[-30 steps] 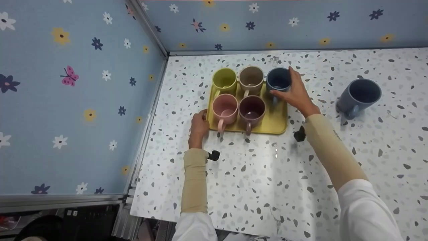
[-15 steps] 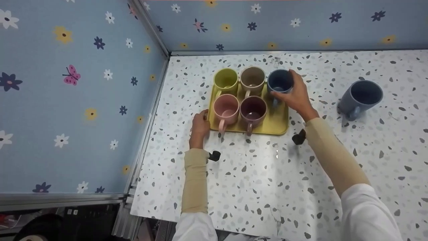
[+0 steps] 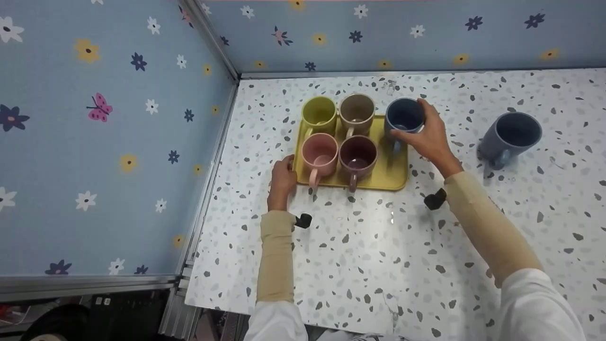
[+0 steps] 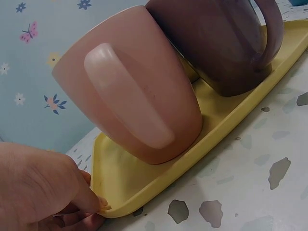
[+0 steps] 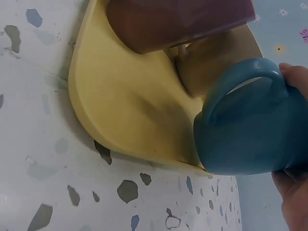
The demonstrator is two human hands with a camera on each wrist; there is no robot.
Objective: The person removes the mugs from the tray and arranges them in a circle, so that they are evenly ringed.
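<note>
My right hand [image 3: 432, 135] grips a dark blue mug [image 5: 245, 130] around its body, thumb and fingers on opposite sides. In the head view the mug overlaps the back right corner of a yellow tray [image 3: 389, 180]. My left hand [image 3: 282, 179] holds that tray at its front left corner, thumb at the rim in the left wrist view. On the tray stand a lime green mug [image 3: 310, 121], a beige mug [image 3: 348, 118], a pink mug [image 4: 139, 86] and a maroon mug [image 4: 216, 43]. The pink mug is nearest my left hand.
To the right, a larger blue-grey mug [image 3: 494, 142] stands on the speckled white table [image 3: 350, 265]. Blue flowered panels [image 3: 132, 189] border the table on the left and at the back, with a metal rail [image 3: 303, 75] along the back edge.
My right hand has shifted the dark blue mug to the right, away from the beige mug, opening a gap between them. The left hand and the tray stay in place.
</note>
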